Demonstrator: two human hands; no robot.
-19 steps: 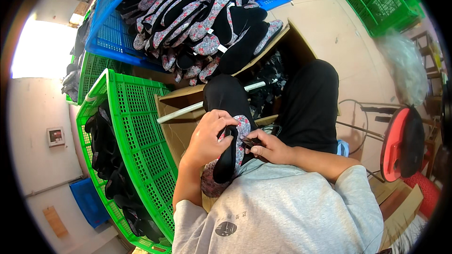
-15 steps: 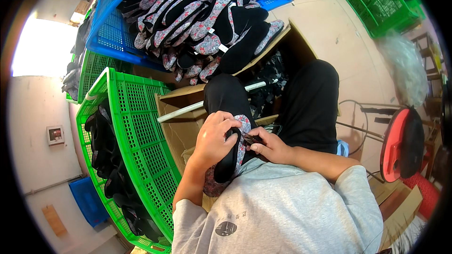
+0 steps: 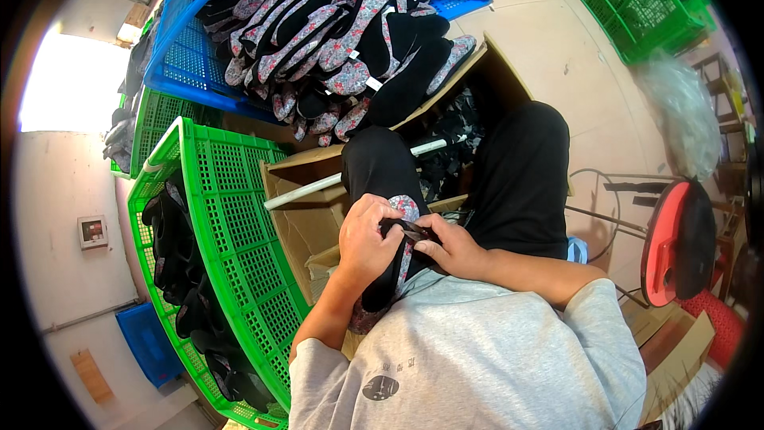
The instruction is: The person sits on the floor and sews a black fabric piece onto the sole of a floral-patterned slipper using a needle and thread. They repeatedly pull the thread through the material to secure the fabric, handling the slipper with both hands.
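On my lap lies a floral cloth slipper [image 3: 404, 205] with black lining. My left hand [image 3: 364, 240] is closed on its edge, thumb and fingers pinching the black fabric. My right hand [image 3: 457, 248] grips small dark thread snips [image 3: 415, 231], whose blades lie against the slipper beside the left fingertips. The fingers hide part of the snips and of the slipper's opening.
A blue crate [image 3: 179, 72] ahead is heaped with floral and black slippers [image 3: 326, 40]. An open cardboard box [image 3: 286, 191] with dark scraps and a white rod [image 3: 310, 189] stands before my knees. At left is a green crate [image 3: 239, 223]; a red-and-black round seat [image 3: 676, 243] is at right.
Both hands have come closer together at the slipper, and the snips have shifted slightly left against its black edge. The grip of each hand stays the same.
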